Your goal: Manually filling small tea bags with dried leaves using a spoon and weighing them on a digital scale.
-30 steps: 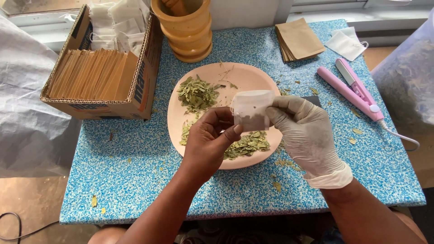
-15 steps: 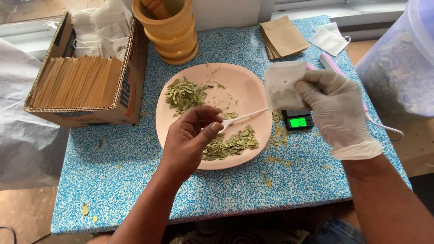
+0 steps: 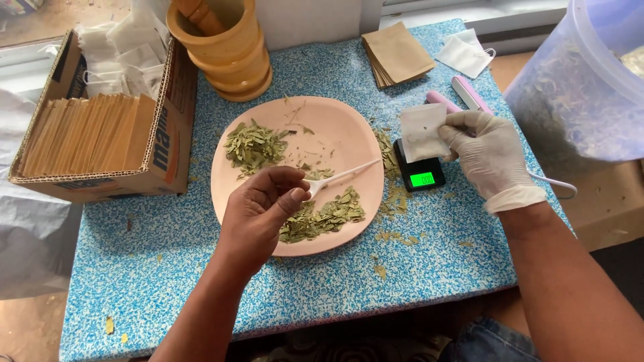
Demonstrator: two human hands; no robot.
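Note:
My bare left hand [image 3: 258, 208] pinches a white plastic spoon [image 3: 342, 175] over a pink plate [image 3: 335, 121], the spoon pointing right. Two heaps of dried green leaves [image 3: 251, 144] lie on the plate, one at the upper left, one under my left hand. To the right of the plate, my gloved right hand [image 3: 486, 157] holds a small white sachet [image 3: 421, 131] on top of a little black scale [image 3: 421, 177] whose display glows green. Whether the sachet rests fully on the scale I cannot tell.
A cardboard box [image 3: 161, 147] of brown paper envelopes stands at the left, with a wooden mortar and pestle [image 3: 225, 50] behind the plate. Brown envelopes [image 3: 399, 53], a white sachet [image 3: 466, 53] and a pink sealer [image 3: 463, 97] lie at the back right. A large plastic tub [image 3: 583, 87] stands beyond the table's right edge.
Both hands were together at the sachet above the plate. My right hand has carried the sachet right, down to the scale; my left hand now holds the spoon over the plate.

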